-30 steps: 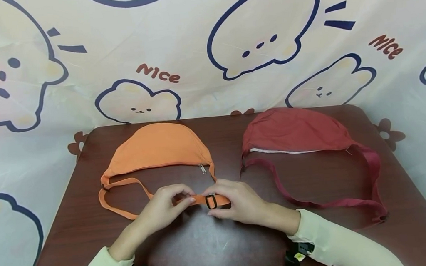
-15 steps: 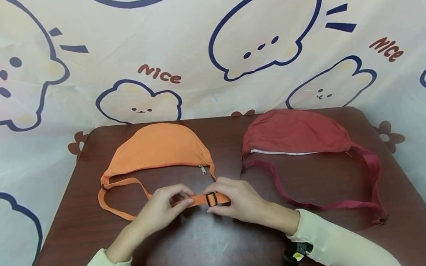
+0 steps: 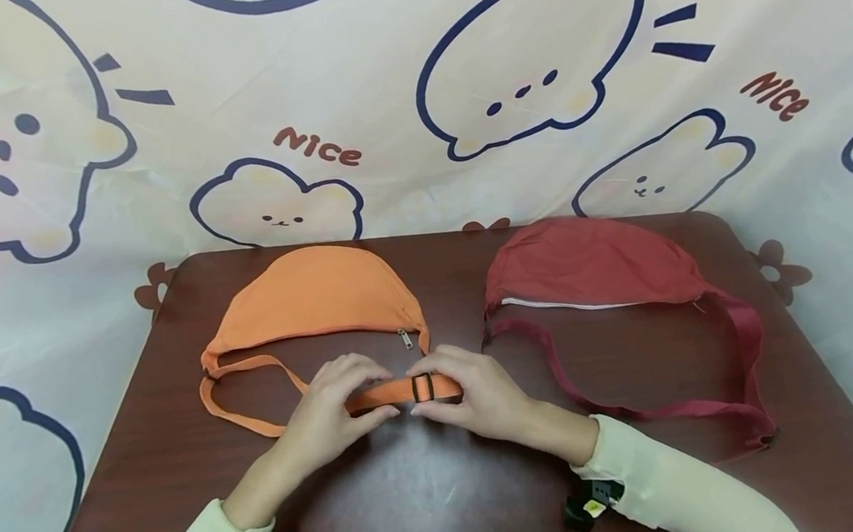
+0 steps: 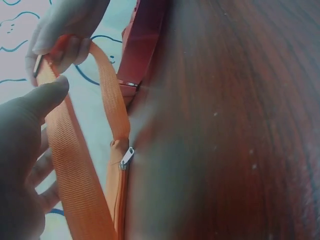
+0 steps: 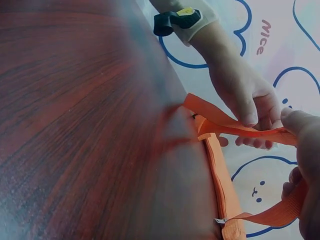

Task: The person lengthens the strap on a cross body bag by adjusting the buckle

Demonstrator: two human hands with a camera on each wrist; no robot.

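An orange waist bag [image 3: 316,295] lies on the table, its zip pull [image 3: 405,339] at the right end. Its orange strap [image 3: 382,394] is lifted in front of the bag between both hands. My right hand [image 3: 489,395] grips the strap by the black slider buckle [image 3: 423,387], thumb below and fingers above. Loosely around the strap to the left is my left hand [image 3: 325,407]; in the left wrist view its thumb [image 4: 50,97] lies over the webbing [image 4: 75,150], fingers behind. The right wrist view shows the strap [image 5: 260,134] passing between both hands.
A dark red waist bag [image 3: 592,261] with a white zip lies at the back right, its strap [image 3: 656,409] looped toward the front. The brown wooden table [image 3: 430,499] meets a cartoon-printed cloth [image 3: 420,183] behind and at the sides.
My left thumb and fingers have spread wider around the strap, from a tight pinch. The strap and slider buckle have risen slightly and turned. Both bags have stayed put.
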